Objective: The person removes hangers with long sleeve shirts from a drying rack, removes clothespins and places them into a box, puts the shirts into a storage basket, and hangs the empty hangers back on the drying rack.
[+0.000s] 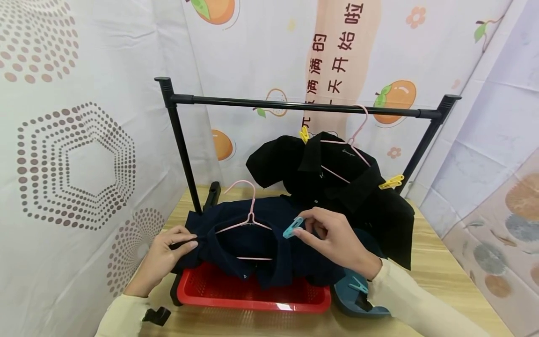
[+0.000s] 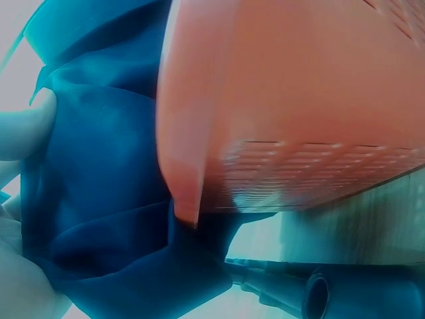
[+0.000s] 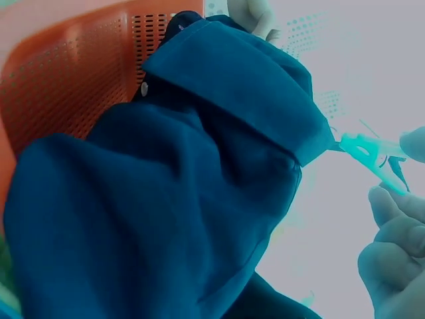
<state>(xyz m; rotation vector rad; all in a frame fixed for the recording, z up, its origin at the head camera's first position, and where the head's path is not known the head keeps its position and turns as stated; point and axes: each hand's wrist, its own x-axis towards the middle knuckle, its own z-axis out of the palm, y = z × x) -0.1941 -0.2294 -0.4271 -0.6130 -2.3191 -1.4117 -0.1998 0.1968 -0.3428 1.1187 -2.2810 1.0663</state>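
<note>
The table [image 1: 446,271] carries a rack [image 1: 269,104], with a black shirt [image 1: 355,194] hung near the bar's right end. The navy shirt [image 1: 282,255] covers the basket [image 1: 252,305]'s far edge, a hanger [image 1: 251,217] in its collar. The left hand [image 1: 166,255] pinches the navy shirt's left end; the right hand [image 1: 334,236] pinches a blue peg [image 1: 293,228] by the collar.

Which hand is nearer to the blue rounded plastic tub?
Right. In the head view, the right hand is just up and left of the tub; the left hand is far left, past the red rectangular plastic basket.
</note>
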